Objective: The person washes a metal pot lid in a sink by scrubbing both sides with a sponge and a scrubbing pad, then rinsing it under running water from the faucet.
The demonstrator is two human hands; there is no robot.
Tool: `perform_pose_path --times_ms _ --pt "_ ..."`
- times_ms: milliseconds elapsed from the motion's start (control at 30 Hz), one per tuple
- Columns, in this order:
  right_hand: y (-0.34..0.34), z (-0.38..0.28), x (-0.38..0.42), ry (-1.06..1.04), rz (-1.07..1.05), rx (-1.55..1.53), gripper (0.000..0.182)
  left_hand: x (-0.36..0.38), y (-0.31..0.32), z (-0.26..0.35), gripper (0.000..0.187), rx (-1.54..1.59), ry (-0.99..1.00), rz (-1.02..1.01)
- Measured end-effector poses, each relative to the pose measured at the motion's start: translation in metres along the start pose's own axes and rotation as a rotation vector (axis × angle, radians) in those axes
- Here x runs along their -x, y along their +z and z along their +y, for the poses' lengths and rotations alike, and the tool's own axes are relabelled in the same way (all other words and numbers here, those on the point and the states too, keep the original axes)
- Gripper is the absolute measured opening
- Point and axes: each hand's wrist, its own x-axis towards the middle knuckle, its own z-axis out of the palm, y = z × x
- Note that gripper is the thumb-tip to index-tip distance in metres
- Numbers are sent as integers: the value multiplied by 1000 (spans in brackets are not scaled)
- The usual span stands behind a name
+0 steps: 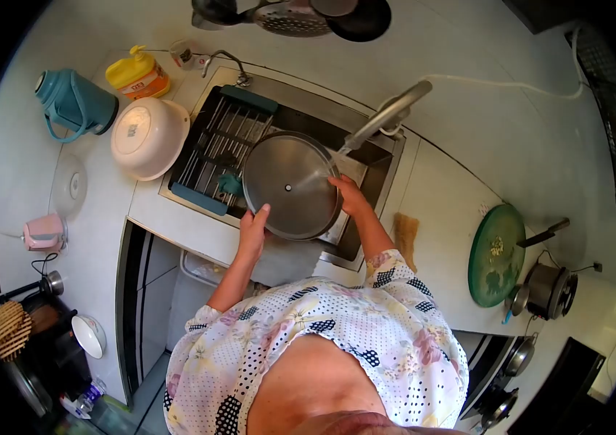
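A wide round metal pot lid (290, 163) with a small bright spot at its centre is held over the sink (377, 170). My left hand (253, 228) grips its lower left rim, with the thumb on the upper face. On the right rim my right hand (350, 193) is closed, thumb also on top. The faucet (387, 116) reaches over the sink, its spout close to the lid's upper right edge, and what looks like water leaves it. Left of the lid, a roll-out drying rack (206, 145) with a teal cloth (230, 184) on it spans the sink.
Left on the counter stand a pink basin (150, 138), a yellow bottle (139, 76) and a teal thermos jug (76, 101). To the right lie a brown sponge-like pad (406, 235), a green cutting board (495, 257) with a knife (543, 233), and a pot (546, 290). Utensils (293, 18) hang above.
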Motion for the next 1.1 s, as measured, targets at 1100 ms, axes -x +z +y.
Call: perform_pose_path --times_ms 1100 --pt "-64 9 39 -220 28 -100 37 -94 -7 -66 19 -250 78 149"
